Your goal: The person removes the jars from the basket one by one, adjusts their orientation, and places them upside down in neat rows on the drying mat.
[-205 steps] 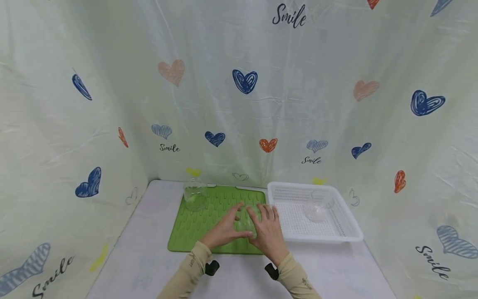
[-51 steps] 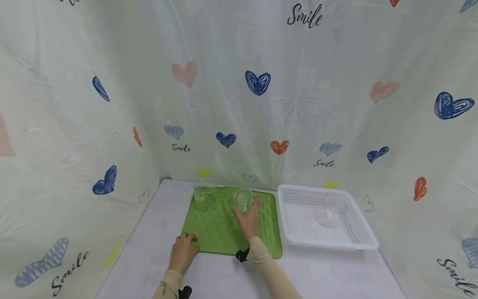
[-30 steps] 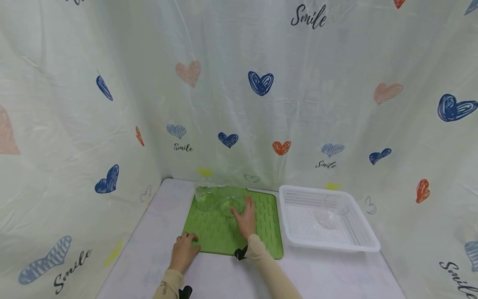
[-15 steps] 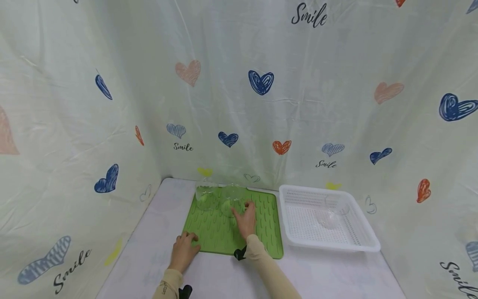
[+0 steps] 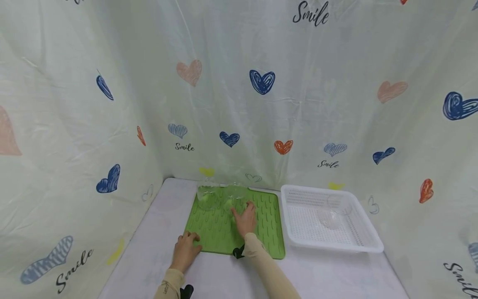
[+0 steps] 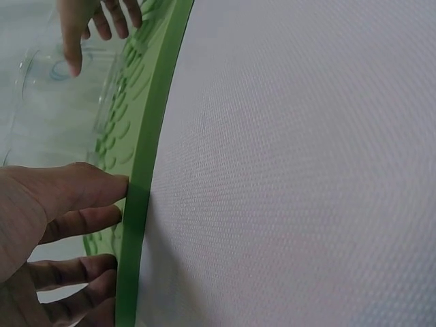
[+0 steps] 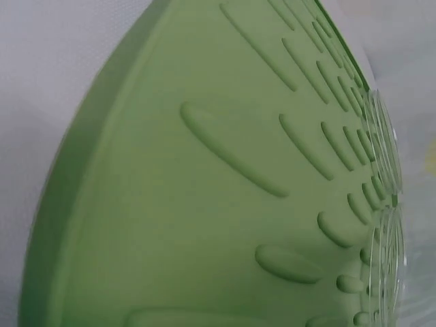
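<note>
My left hand (image 5: pixel 186 249) rests at the near left corner of a green ridged mat (image 5: pixel 214 234); in the left wrist view its thumb and fingertips touch the mat's edge (image 6: pixel 139 197). My right hand (image 5: pixel 245 219), thumb and fingers spread, is over the mat, its fingertips close to the near right side of a clear glass vessel (image 5: pixel 236 194). A similar clear vessel (image 5: pixel 207 201) stands just to its left, at the mat's far left. In the right wrist view both vessels' rims show at the right edge, and no hand is visible.
A white perforated basket (image 5: pixel 332 245) stands right of the mat, with another clear vessel (image 5: pixel 330 218) in it. The table has a white cover (image 5: pixel 149 224). A curtain printed with hearts (image 5: pixel 239 104) hangs behind and at both sides.
My right hand has set the tipped vessel down beside the left one and loosened from it, its fingers drawing back slightly. Since the earliest frame, my left hand has moved to the mat's near left corner.
</note>
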Demonstrator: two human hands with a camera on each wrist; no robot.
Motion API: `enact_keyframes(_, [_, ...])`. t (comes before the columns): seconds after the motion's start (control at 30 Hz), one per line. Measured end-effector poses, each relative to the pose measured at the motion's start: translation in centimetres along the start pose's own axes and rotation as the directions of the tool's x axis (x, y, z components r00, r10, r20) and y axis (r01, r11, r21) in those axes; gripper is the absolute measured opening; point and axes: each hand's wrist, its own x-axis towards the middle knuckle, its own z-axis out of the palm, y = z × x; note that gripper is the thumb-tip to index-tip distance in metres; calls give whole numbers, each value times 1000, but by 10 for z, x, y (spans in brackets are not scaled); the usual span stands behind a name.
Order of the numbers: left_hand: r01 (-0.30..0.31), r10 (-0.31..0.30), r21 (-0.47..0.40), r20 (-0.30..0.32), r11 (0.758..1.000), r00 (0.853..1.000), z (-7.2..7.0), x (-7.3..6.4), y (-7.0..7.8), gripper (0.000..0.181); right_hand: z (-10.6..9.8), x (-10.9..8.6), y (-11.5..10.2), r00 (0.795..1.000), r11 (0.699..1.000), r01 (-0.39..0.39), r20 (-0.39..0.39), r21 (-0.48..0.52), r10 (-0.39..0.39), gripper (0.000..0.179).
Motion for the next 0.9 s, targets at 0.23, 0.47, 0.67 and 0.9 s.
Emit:
enact_keyframes(0.23, [0, 0, 4, 0, 1000, 1000, 1, 0, 2, 23, -12, 0, 7, 996, 999, 10, 93, 46, -14, 68])
enact_keyframes(0.47, [5, -5, 6, 14, 1000, 1000, 2, -1, 1, 23, -29, -2, 11, 990, 994, 60, 125, 86, -71, 63])
enact_keyframes(0.67, [7, -7, 10, 18, 1000, 1000, -2, 0, 3, 24, -45, -2, 6, 986, 991, 87, 134, 100, -100, 61])
enact_keyframes(0.9, [12, -12, 20, 27, 1000, 1000, -3, 1, 5, 23, -68, -8, -5, 984, 983, 99, 135, 152, -120, 66])
